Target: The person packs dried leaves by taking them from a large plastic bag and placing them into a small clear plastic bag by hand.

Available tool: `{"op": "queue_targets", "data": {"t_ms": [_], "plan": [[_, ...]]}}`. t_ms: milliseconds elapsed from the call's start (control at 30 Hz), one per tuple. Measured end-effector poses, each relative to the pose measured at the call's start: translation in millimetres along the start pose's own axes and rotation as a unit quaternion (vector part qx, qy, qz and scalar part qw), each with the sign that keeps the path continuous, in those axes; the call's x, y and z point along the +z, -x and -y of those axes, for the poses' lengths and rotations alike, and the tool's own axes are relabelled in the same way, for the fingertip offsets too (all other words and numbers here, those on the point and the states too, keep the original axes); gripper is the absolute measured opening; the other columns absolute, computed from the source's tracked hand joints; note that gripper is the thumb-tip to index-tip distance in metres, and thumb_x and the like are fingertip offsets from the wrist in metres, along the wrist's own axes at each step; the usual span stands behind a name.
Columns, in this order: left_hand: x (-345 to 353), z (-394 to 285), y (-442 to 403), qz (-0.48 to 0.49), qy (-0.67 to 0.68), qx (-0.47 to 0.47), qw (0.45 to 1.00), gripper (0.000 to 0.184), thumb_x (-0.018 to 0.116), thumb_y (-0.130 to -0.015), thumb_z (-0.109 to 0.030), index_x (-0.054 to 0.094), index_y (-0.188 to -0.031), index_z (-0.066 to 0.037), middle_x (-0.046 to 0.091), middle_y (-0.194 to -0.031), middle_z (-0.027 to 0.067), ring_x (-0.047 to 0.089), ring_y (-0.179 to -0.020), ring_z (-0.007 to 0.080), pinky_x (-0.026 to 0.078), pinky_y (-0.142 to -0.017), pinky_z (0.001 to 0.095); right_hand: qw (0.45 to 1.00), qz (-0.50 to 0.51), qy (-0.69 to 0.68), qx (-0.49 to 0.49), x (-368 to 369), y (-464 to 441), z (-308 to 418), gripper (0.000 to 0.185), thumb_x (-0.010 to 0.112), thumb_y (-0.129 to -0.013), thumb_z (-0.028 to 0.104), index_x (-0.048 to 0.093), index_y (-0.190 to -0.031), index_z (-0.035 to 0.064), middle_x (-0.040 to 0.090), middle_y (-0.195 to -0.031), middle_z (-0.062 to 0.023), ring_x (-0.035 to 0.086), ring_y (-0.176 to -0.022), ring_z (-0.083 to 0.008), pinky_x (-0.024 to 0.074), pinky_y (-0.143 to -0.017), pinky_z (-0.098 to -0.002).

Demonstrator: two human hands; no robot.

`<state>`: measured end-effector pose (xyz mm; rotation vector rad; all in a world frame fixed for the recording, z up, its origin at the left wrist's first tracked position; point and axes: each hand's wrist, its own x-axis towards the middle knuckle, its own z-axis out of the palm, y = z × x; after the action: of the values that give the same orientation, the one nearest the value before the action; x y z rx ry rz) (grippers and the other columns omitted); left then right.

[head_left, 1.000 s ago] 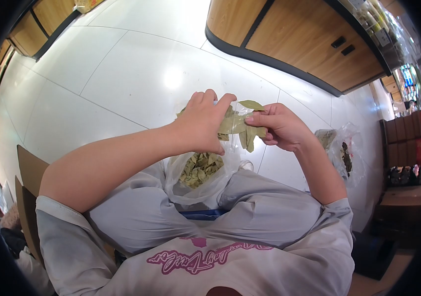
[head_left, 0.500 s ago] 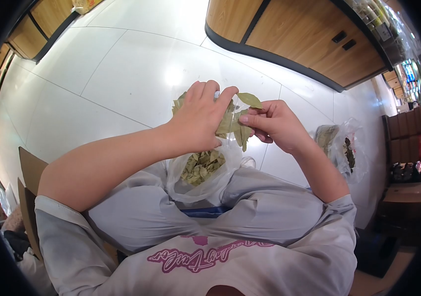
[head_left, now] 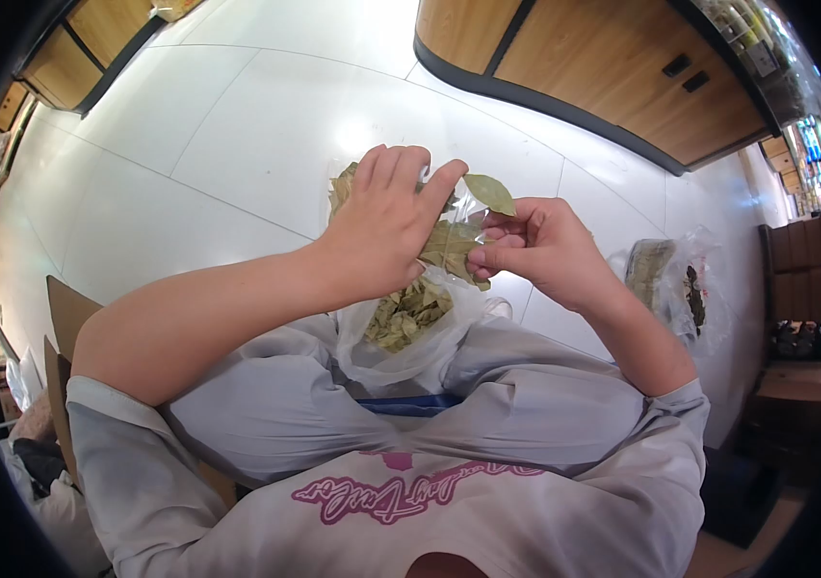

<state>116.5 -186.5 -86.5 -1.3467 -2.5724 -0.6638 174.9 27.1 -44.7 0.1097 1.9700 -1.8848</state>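
My left hand (head_left: 377,222), back of the hand up, is closed over a clear plastic bag (head_left: 471,210) of dried bay leaves (head_left: 447,243). Its palm side and part of the bag are hidden. My right hand (head_left: 545,249) pinches bay leaves at the bag's right side, thumb against fingers. One single bay leaf (head_left: 490,193) sticks out between my left index fingertip and the right fingers. Below both hands, between my legs, stands an opened whitish plastic bag (head_left: 357,352) with many more bay leaves (head_left: 405,316) inside.
On the tiled floor (head_left: 266,125) at right lie plastic bags (head_left: 704,299) with dried goods. A wooden cabinet (head_left: 584,77) stands ahead, another cabinet (head_left: 78,63) at far left. A cardboard box (head_left: 73,318) is by my left elbow. Stacked boxes (head_left: 805,265) stand at right.
The bay leaves under my right thumb have shifted from hanging down to lying slanted against the bag. My right fingers have curled slightly. The view has moved a little.
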Motion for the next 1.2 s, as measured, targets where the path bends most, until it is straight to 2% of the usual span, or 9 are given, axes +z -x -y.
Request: {"op": "queue_targets", "data": {"t_ms": [33,167,233,333,500,600,800,967,1200], "plan": [[1,0,1,-0.002,0.004,0.000,1.000,0.096,0.082,-0.061,-0.008,0.035,-0.144,-0.011,0.040,-0.125,0.0193,0.040,-0.120,0.0403,0.033,-0.105,0.0500,1.000,0.017,0.024,0.004,-1,-2,-1,0.023,0.067,-0.090,-0.003,0.063,-0.111,-0.0099,0.071,-0.091,-0.0117,0.070,-0.079,-0.0156,0.0590,-0.073,-0.0276],[3,0,3,0.017,0.017,-0.019,1.000,0.095,0.081,-0.061,-0.008,0.034,-0.144,-0.010,0.040,-0.125,0.0193,0.040,-0.120,0.0405,0.033,-0.104,0.0497,0.999,-0.004,-0.006,0.035,2,-3,-1,0.023,0.067,-0.090,0.002,0.064,-0.110,-0.0108,0.071,-0.095,-0.0130,0.071,-0.085,-0.0155,0.0592,-0.076,-0.0266],[4,0,3,0.018,0.026,-0.026,0.999,0.095,0.081,-0.061,-0.008,0.034,-0.144,-0.010,0.040,-0.124,0.0193,0.041,-0.120,0.0403,0.033,-0.104,0.0497,0.997,-0.017,-0.069,0.027,3,-1,2,0.024,0.064,-0.092,0.003,0.064,-0.112,-0.0112,0.071,-0.102,-0.0149,0.072,-0.091,-0.0180,0.0609,-0.078,-0.0285],[4,0,1,0.016,0.039,-0.014,0.999,0.095,0.082,-0.061,-0.009,0.035,-0.143,-0.003,0.041,-0.121,0.0214,0.041,-0.115,0.0397,0.031,-0.105,0.0491,0.996,-0.026,-0.084,0.021,-2,2,7,0.026,0.062,-0.095,0.004,0.064,-0.115,-0.0111,0.071,-0.101,-0.0144,0.073,-0.094,-0.0198,0.0623,-0.078,-0.0309],[5,2,-1,0.004,0.040,-0.020,0.999,0.096,0.084,-0.061,-0.011,0.034,-0.143,-0.005,0.041,-0.120,0.0205,0.041,-0.115,0.0394,0.032,-0.104,0.0490,0.997,-0.017,-0.069,0.030,-11,10,17,0.026,0.064,-0.096,0.009,0.066,-0.114,-0.0096,0.071,-0.103,-0.0152,0.073,-0.095,-0.0208,0.0630,-0.076,-0.0320],[4,2,-2,0.001,0.053,-0.027,0.998,0.096,0.084,-0.061,-0.012,0.033,-0.142,-0.006,0.042,-0.119,0.0201,0.042,-0.116,0.0392,0.033,-0.104,0.0488,0.998,-0.023,-0.048,0.017,-13,11,19,0.025,0.065,-0.095,0.011,0.068,-0.112,-0.0080,0.072,-0.100,-0.0153,0.074,-0.090,-0.0209,0.0629,-0.071,-0.0307],[3,1,-1,0.013,0.061,-0.026,0.998,0.096,0.084,-0.061,-0.011,0.033,-0.142,-0.006,0.042,-0.121,0.0198,0.042,-0.117,0.0392,0.033,-0.104,0.0489,1.000,-0.010,0.015,0.008,-30,14,21,0.030,0.073,-0.091,0.021,0.070,-0.107,-0.0055,0.073,-0.089,-0.0135,0.069,-0.069,-0.0153,0.0564,-0.056,-0.0252],[8,1,1,0.009,0.037,-0.023,0.999,0.092,0.084,-0.064,-0.015,0.035,-0.142,-0.009,0.044,-0.121,0.0178,0.043,-0.116,0.0364,0.034,-0.103,0.0474,1.000,-0.007,0.014,0.014,-20,9,13,0.029,0.073,-0.092,0.020,0.069,-0.103,-0.0062,0.072,-0.087,-0.0123,0.069,-0.068,-0.0144,0.0547,-0.054,-0.0246],[6,-3,0,0.026,0.050,-0.013,0.998,0.096,0.084,-0.061,-0.009,0.034,-0.143,-0.006,0.041,-0.122,0.0204,0.041,-0.118,0.0395,0.032,-0.104,0.0485,0.999,0.021,0.006,0.036,-16,3,7,0.022,0.070,-0.092,0.011,0.068,-0.103,-0.0089,0.072,-0.087,-0.0119,0.068,-0.067,-0.0134,0.0545,-0.054,-0.0247]]}}
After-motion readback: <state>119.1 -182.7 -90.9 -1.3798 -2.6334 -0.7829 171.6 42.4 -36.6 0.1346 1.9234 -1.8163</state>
